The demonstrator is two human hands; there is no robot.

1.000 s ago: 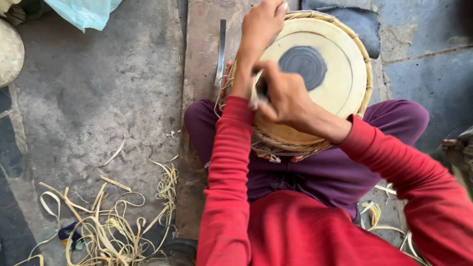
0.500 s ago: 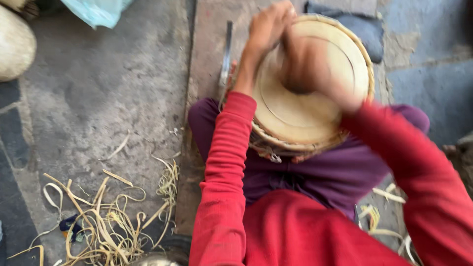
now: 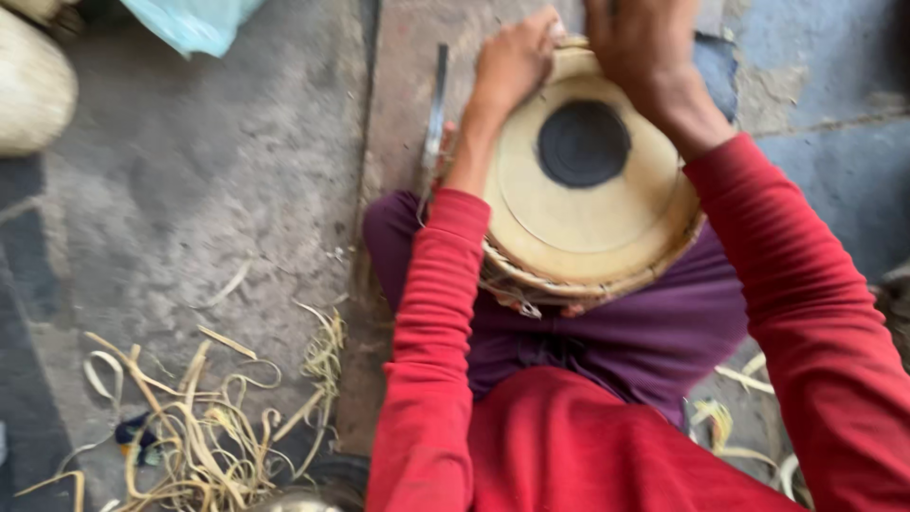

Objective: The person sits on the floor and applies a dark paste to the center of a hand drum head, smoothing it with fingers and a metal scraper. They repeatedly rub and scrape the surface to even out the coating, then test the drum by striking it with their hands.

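Note:
A round hand drum (image 3: 588, 204) with a pale skin and a black centre spot rests on my lap, between purple trouser legs. My left hand (image 3: 517, 62) grips the drum's far left rim, fingers curled over the edge. My right hand (image 3: 640, 43) is at the far rim too, fingers closed on the edge or its lacing; the top of the frame cuts off the fingertips. Pale straps run around the drum's side below the skin. Red sleeves cover both arms.
A long metal blade (image 3: 436, 109) lies on the stone slab left of the drum. Loose pale strips (image 3: 204, 427) are heaped on the concrete floor at the lower left. A woven pale object (image 3: 33, 90) and a light blue bag (image 3: 194, 19) lie at the upper left.
My right hand has moved from the middle of the drum skin up to the far rim, uncovering the black spot. The left hand stayed on the rim. The view shifted slightly.

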